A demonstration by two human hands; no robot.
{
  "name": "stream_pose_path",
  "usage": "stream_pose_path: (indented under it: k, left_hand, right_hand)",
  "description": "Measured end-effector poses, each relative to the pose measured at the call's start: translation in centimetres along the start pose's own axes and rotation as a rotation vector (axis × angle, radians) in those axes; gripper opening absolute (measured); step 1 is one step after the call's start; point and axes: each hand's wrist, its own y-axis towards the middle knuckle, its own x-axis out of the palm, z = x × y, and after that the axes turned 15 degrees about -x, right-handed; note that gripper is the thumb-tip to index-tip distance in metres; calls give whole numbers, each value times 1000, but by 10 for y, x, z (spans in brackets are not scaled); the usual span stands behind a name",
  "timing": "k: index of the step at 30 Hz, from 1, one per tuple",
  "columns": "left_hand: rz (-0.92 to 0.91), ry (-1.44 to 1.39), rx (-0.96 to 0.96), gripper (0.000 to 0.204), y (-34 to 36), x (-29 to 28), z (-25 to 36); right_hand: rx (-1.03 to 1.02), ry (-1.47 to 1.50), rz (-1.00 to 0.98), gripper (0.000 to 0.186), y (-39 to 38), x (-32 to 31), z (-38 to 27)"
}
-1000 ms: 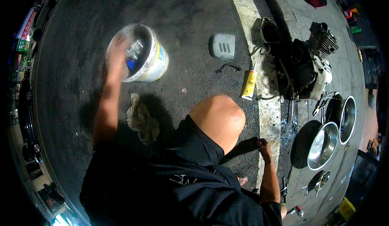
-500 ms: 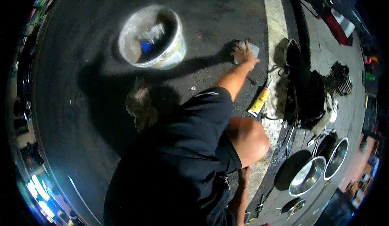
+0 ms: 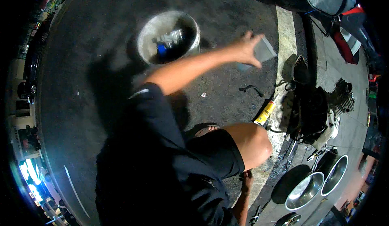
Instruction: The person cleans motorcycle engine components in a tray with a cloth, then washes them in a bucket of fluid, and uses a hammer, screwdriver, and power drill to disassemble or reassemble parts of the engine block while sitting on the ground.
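My left hand [image 3: 248, 52] grips the edge of a flat, pale grey rectangular thing [image 3: 265, 50], fingers and thumb spread around its side; motion blurs both. It looks like a plastic box or lid, tilted above the dark pavement. Beneath my palm a bluish-grey edge shows, and I cannot tell whether it belongs to the same thing. My right hand [image 3: 247, 179] hangs low beside my bent knee, its fingers mostly hidden. A curved black hose-like piece [image 3: 252, 90] lies on the ground, near a yellow tube [image 3: 265, 112] with a red end.
Left of the grey thing stands a dirty white bucket [image 3: 142, 39] with a blue item and clear plastic inside. Along the white painted line [image 3: 286, 31] are dark engine parts [image 3: 310, 112] and a finned cylinder [image 3: 343, 97]. Two metal bowls [image 3: 300, 199] and hand tools are at the lower right.
My left hand, earlier over the grey thing on the ground, has raised and tilted it. The black curved piece shows more fully. The whole view has shifted somewhat.
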Motion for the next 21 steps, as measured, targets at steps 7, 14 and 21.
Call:
stream_pose_path:
  k: [7, 14, 21]
  left_hand:
    - [282, 299, 47, 109, -113, -194, -98]
    - [-21, 695, 34, 112, -147, -202, -164]
    - [-168, 930, 305, 96, -125, -164, -152]
  right_hand:
    - [-88, -71, -102, 54, 55, 7, -1]
    - [-276, 43, -120, 29, 66, 2, 30]
    - [-153, 76, -21, 35, 40, 8, 16]
